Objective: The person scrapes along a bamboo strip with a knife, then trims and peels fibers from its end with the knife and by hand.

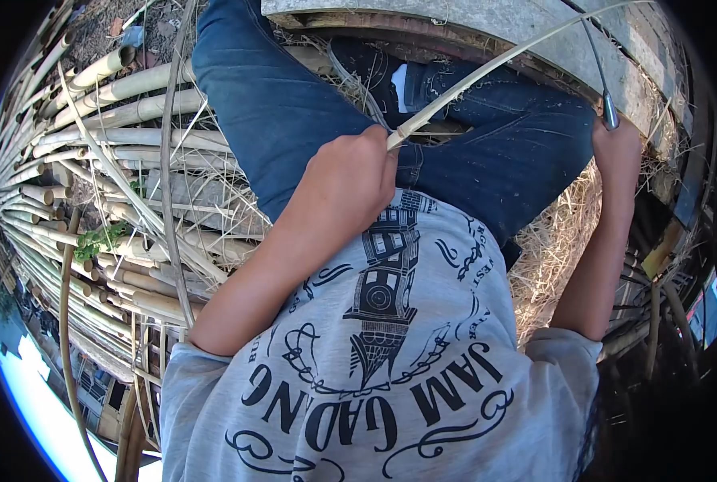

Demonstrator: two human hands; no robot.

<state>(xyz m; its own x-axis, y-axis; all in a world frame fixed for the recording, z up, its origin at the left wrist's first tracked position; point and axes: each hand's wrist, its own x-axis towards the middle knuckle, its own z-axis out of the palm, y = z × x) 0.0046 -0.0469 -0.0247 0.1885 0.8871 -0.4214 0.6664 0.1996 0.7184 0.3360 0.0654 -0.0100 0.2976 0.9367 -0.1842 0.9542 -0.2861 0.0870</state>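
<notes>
My left hand (pixel 350 175) is closed round the lower end of a pale bamboo strip (pixel 487 71), above my lap. The strip slants up and away to the right, past the top edge of the view. At the far right, beside my knee, my right hand (pixel 618 150) grips a knife (pixel 609 111) with a metal collar and a thin dark blade. Its handle is hidden in the fist. The blade points upward, and its upper part passes close to the strip; I cannot tell whether they touch.
Bamboo poles (pixel 141 108) lie stacked on the left. A concrete slab edge (pixel 487 24) runs across the top, near my shoe (pixel 366 68). Pale shavings (pixel 555 245) cover the ground at right. A leafy green sprig (pixel 100 241) pokes out among the poles.
</notes>
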